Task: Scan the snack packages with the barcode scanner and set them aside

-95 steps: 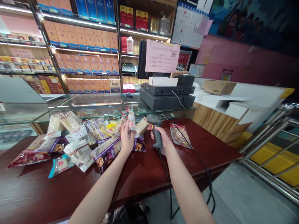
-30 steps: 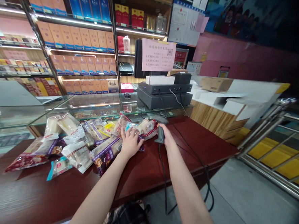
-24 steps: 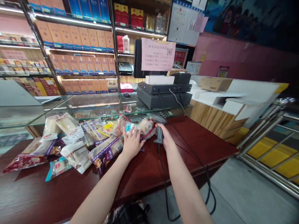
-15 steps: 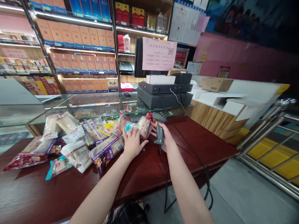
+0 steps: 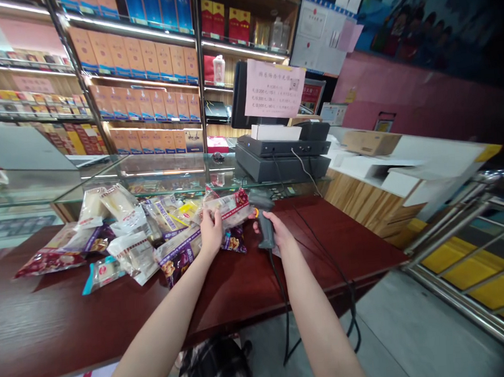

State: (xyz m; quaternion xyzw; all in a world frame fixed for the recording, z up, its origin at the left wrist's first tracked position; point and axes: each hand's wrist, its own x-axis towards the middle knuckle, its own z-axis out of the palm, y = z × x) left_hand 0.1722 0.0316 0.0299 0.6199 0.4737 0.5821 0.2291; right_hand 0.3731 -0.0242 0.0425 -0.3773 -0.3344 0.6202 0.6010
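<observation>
My left hand (image 5: 212, 232) is closed on the left end of a clear snack package with a red strip (image 5: 233, 208), held up above the counter. My right hand (image 5: 277, 231) grips the handle of a dark barcode scanner (image 5: 265, 228), whose blurred head is just right of the package's red end. Under the package lies a purple snack bag (image 5: 234, 239). Left of my left hand is a pile of packaged foods, with a purple-striped bag (image 5: 179, 255), a white packet (image 5: 133, 255), a small blue-edged packet (image 5: 104, 273) and a red bag (image 5: 53, 258).
The dark red counter (image 5: 225, 304) spans the middle. Behind it stand a glass case (image 5: 160, 165) and a register (image 5: 282, 158) with a pink sign. The scanner cable (image 5: 286, 317) hangs over the front edge. A metal railing (image 5: 464, 244) is at the right.
My left hand has gone from spread over the packages to closed on the red-striped one, now lifted and stretched toward the scanner. The scanner stays in my right hand. The view has shifted slightly.
</observation>
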